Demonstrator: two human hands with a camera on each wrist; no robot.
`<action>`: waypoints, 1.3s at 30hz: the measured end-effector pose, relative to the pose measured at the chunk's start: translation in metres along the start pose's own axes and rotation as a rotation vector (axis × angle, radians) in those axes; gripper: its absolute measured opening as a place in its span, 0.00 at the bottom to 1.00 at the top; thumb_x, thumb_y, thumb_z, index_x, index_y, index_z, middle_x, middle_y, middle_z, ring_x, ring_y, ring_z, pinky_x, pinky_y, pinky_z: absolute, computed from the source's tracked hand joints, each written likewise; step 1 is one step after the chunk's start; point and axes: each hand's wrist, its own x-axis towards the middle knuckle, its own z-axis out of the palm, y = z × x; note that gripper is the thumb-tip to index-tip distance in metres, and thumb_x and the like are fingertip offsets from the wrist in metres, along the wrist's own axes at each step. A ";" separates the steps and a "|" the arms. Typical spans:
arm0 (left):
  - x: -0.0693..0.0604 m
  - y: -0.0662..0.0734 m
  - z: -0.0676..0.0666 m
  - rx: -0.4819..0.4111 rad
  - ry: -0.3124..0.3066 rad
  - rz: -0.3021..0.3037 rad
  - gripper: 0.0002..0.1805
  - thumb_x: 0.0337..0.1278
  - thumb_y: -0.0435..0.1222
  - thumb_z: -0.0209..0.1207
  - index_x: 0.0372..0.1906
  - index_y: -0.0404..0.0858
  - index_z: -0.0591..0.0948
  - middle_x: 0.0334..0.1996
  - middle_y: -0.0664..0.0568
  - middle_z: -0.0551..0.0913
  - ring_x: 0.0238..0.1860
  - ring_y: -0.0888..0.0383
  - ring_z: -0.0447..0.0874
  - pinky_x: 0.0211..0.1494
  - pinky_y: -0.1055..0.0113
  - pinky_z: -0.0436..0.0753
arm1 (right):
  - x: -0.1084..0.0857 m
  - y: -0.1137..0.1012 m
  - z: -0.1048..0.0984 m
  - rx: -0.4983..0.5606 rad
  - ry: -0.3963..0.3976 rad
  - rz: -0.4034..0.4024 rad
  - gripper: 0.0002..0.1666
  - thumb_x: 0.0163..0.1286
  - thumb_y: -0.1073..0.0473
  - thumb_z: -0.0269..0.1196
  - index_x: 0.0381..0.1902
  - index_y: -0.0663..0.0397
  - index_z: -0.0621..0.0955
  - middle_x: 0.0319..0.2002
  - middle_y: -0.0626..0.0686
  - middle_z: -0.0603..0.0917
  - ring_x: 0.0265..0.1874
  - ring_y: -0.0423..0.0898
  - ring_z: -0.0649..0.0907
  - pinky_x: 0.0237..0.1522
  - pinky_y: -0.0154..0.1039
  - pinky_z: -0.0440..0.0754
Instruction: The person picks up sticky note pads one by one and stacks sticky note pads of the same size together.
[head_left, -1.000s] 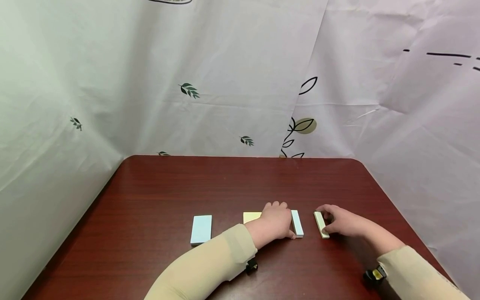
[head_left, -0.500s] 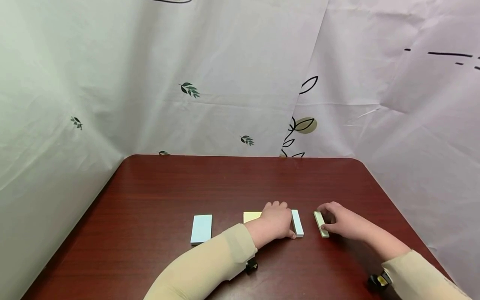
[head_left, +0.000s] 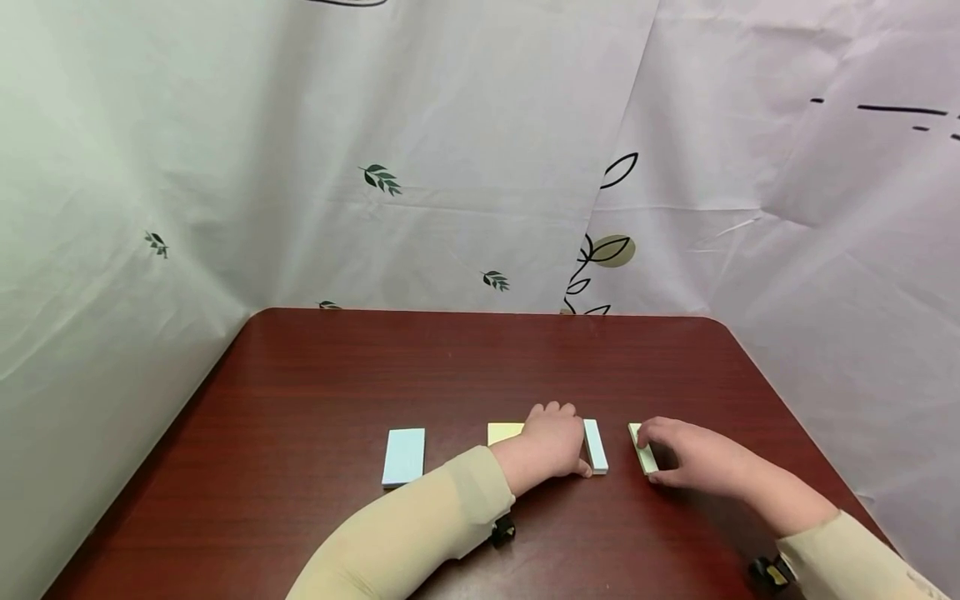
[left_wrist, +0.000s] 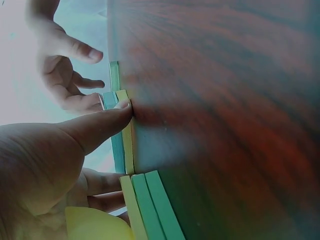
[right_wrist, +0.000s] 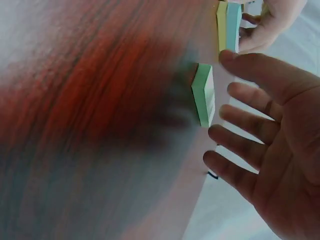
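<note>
In the head view my left hand (head_left: 552, 442) lies over a pale blue sticky-note pad (head_left: 596, 447), covering part of it. The left wrist view shows a yellow layer (left_wrist: 128, 145) under the blue, with my thumb against the near edge; the other fingertips are hidden. My right hand (head_left: 701, 457) is over a pale green pad (head_left: 642, 454). In the right wrist view the right hand's fingers are spread, apart from this green pad (right_wrist: 202, 95). Left of my left hand lies a yellow pad (head_left: 504, 432), partly covered by the wrist.
A light blue pad (head_left: 403, 457) lies farther left on the dark red wooden table (head_left: 450, 358). A pale curtain (head_left: 450, 125) with printed leaves stands behind and on both sides. Both sleeves carry a small black wrist device (head_left: 503, 530).
My right hand has loosened from the pale green pad and moved slightly right and toward me, its fingers now over the pad. The pad and my left hand have stayed put.
</note>
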 end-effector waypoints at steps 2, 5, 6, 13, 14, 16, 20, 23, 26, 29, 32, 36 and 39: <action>0.000 0.000 -0.001 -0.001 -0.001 0.002 0.29 0.43 0.66 0.68 0.44 0.52 0.86 0.46 0.59 0.78 0.47 0.57 0.73 0.49 0.63 0.71 | -0.001 -0.001 0.001 -0.028 -0.013 0.023 0.18 0.56 0.53 0.75 0.41 0.43 0.79 0.46 0.41 0.78 0.44 0.41 0.79 0.44 0.41 0.79; 0.000 0.001 -0.001 -0.005 0.000 0.004 0.29 0.43 0.66 0.68 0.44 0.52 0.86 0.46 0.59 0.77 0.47 0.57 0.73 0.49 0.63 0.71 | -0.002 -0.003 0.002 -0.069 -0.025 0.052 0.18 0.55 0.54 0.74 0.41 0.43 0.79 0.47 0.42 0.79 0.44 0.41 0.80 0.43 0.41 0.79; 0.000 0.001 -0.001 -0.007 0.000 0.003 0.29 0.43 0.66 0.68 0.44 0.51 0.86 0.45 0.59 0.77 0.47 0.57 0.73 0.49 0.63 0.71 | -0.002 -0.003 0.003 -0.085 -0.025 0.055 0.17 0.55 0.54 0.74 0.41 0.44 0.80 0.47 0.43 0.79 0.44 0.42 0.81 0.43 0.42 0.80; 0.001 0.001 0.000 0.001 0.005 0.000 0.30 0.42 0.67 0.68 0.46 0.51 0.86 0.45 0.59 0.77 0.47 0.57 0.73 0.49 0.63 0.71 | -0.001 -0.003 0.006 -0.188 0.016 0.033 0.16 0.52 0.57 0.75 0.37 0.43 0.80 0.45 0.45 0.80 0.42 0.44 0.82 0.40 0.43 0.81; 0.001 0.001 0.000 0.002 0.004 0.000 0.30 0.42 0.67 0.68 0.46 0.51 0.86 0.45 0.59 0.77 0.47 0.57 0.73 0.49 0.63 0.71 | -0.001 -0.003 0.006 -0.197 0.020 0.036 0.16 0.52 0.56 0.75 0.37 0.43 0.80 0.44 0.44 0.80 0.42 0.43 0.81 0.40 0.43 0.80; 0.001 0.001 0.000 0.005 0.002 -0.002 0.30 0.42 0.67 0.68 0.45 0.52 0.86 0.46 0.59 0.77 0.47 0.57 0.73 0.49 0.63 0.71 | -0.001 -0.002 0.007 -0.204 0.025 0.025 0.16 0.52 0.57 0.75 0.36 0.43 0.80 0.43 0.43 0.80 0.40 0.42 0.81 0.39 0.42 0.80; 0.002 0.002 0.001 0.007 -0.004 -0.003 0.29 0.43 0.67 0.67 0.45 0.52 0.86 0.46 0.59 0.77 0.47 0.57 0.73 0.49 0.63 0.71 | -0.001 -0.003 0.008 -0.201 0.030 0.023 0.16 0.52 0.56 0.75 0.36 0.42 0.80 0.44 0.43 0.80 0.41 0.42 0.82 0.39 0.42 0.80; 0.002 0.002 0.002 0.007 -0.006 -0.004 0.29 0.43 0.67 0.68 0.45 0.52 0.86 0.46 0.59 0.77 0.47 0.57 0.73 0.49 0.63 0.71 | -0.001 -0.003 0.007 -0.192 0.026 0.030 0.16 0.53 0.56 0.75 0.37 0.42 0.80 0.46 0.45 0.81 0.44 0.45 0.83 0.41 0.43 0.81; 0.003 0.001 0.002 0.007 -0.006 -0.005 0.29 0.43 0.67 0.68 0.45 0.52 0.86 0.46 0.60 0.77 0.47 0.57 0.73 0.49 0.63 0.71 | -0.001 -0.004 0.006 -0.182 0.013 0.044 0.15 0.54 0.56 0.74 0.37 0.42 0.81 0.49 0.48 0.82 0.46 0.48 0.83 0.42 0.45 0.81; 0.003 0.001 0.002 0.006 -0.006 -0.006 0.29 0.43 0.67 0.67 0.45 0.52 0.86 0.45 0.60 0.77 0.47 0.58 0.73 0.49 0.63 0.71 | -0.001 -0.005 0.004 -0.171 0.004 0.053 0.13 0.55 0.56 0.73 0.37 0.42 0.81 0.51 0.50 0.83 0.48 0.50 0.84 0.43 0.46 0.81; 0.003 0.001 0.002 0.005 -0.008 -0.006 0.29 0.44 0.67 0.67 0.45 0.52 0.86 0.45 0.60 0.77 0.46 0.58 0.73 0.48 0.63 0.71 | -0.001 -0.005 0.003 -0.156 -0.003 0.055 0.12 0.56 0.56 0.73 0.38 0.42 0.82 0.52 0.51 0.83 0.49 0.51 0.84 0.44 0.46 0.81; 0.003 0.000 0.002 0.002 -0.014 -0.006 0.28 0.44 0.67 0.67 0.44 0.53 0.86 0.45 0.60 0.77 0.46 0.58 0.73 0.48 0.63 0.70 | 0.000 -0.005 0.004 -0.141 -0.021 0.067 0.12 0.57 0.56 0.72 0.39 0.42 0.82 0.53 0.51 0.83 0.51 0.51 0.83 0.44 0.46 0.81; 0.002 0.000 0.002 -0.001 -0.015 -0.007 0.28 0.44 0.67 0.67 0.44 0.53 0.86 0.45 0.60 0.77 0.46 0.58 0.72 0.48 0.63 0.70 | 0.000 -0.004 0.005 -0.135 -0.031 0.072 0.12 0.58 0.55 0.72 0.40 0.42 0.83 0.54 0.51 0.83 0.51 0.51 0.83 0.44 0.46 0.81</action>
